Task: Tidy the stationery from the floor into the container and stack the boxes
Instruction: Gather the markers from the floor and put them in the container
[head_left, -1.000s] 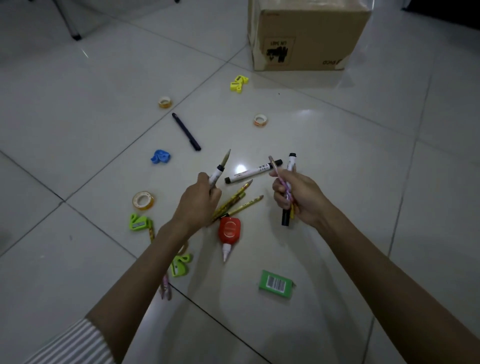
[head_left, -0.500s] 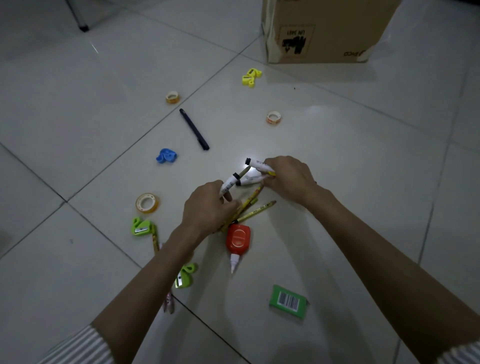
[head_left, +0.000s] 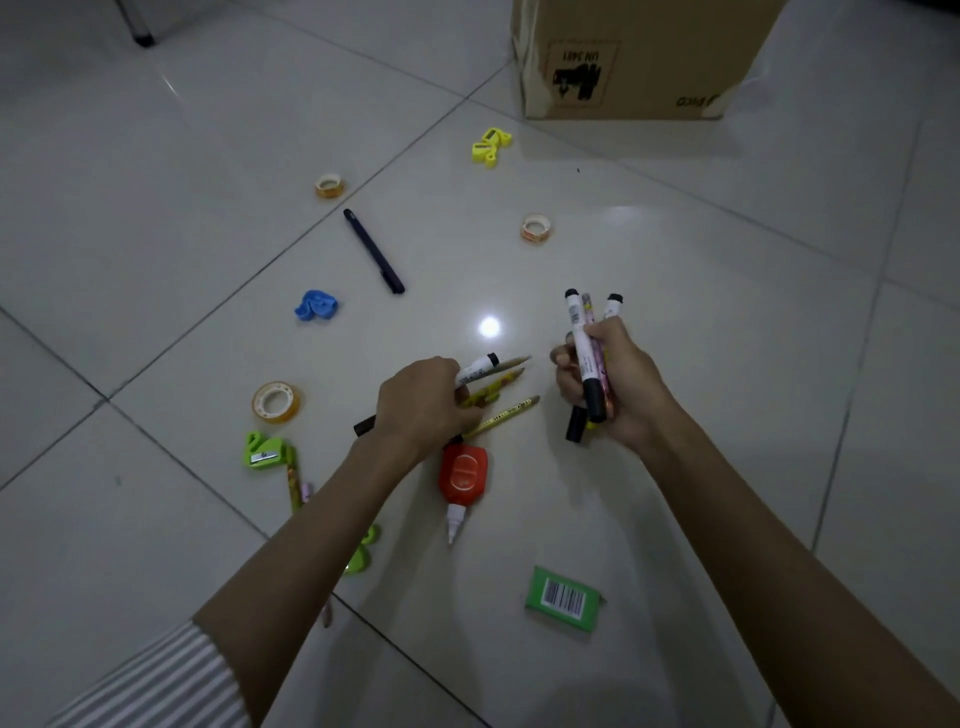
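We're gripping pens in both hands above the tiled floor (head_left: 727, 291).
Our right hand (head_left: 615, 387) is clutching upright markers (head_left: 584, 358); our left hand (head_left: 423, 402) is closing around a marker and pencils (head_left: 480, 371), the red glue bottle (head_left: 462, 480) lying just below it.

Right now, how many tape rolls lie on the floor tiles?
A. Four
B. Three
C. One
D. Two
B: one tape roll lies far left, a second roll sits nearer the cardboard box, and a larger roll lies by the green sharpener.
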